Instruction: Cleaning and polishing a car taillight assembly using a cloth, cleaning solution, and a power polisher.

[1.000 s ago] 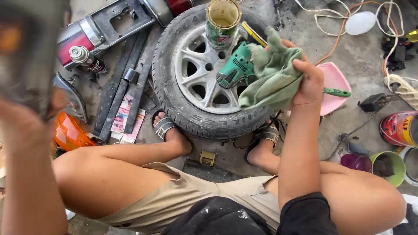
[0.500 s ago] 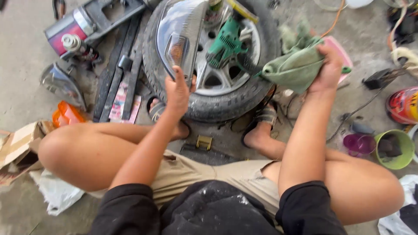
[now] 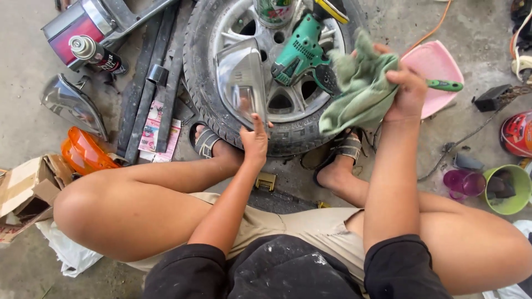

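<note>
A shiny chrome headlight housing (image 3: pixel 241 83) stands upright over the silver rim of a wheel (image 3: pixel 277 119) lying flat on the concrete floor (image 3: pixel 33 77). The left hand (image 3: pixel 255 141) grips the housing's lower edge, its fingers (image 3: pixel 257 123) clamped on it. The right hand (image 3: pixel 409 91) is at the wheel's right side, fingers closed around a bunched green cloth (image 3: pixel 360 91) that hangs down over the tyre. On the rim beside the housing lie a green power drill (image 3: pixel 302 52) and a tin can (image 3: pixel 275 11). A pink plastic dish (image 3: pixel 440 66) sits just right of the wheel. To the left lie black trim strips (image 3: pixel 147 99), a spray can (image 3: pixel 97 54), a red tail lamp (image 3: pixel 80 27), another chrome reflector (image 3: pixel 72 105) and an orange lens (image 3: pixel 86 152). A green cup (image 3: pixel 507 191) stands at the far right.
</note>
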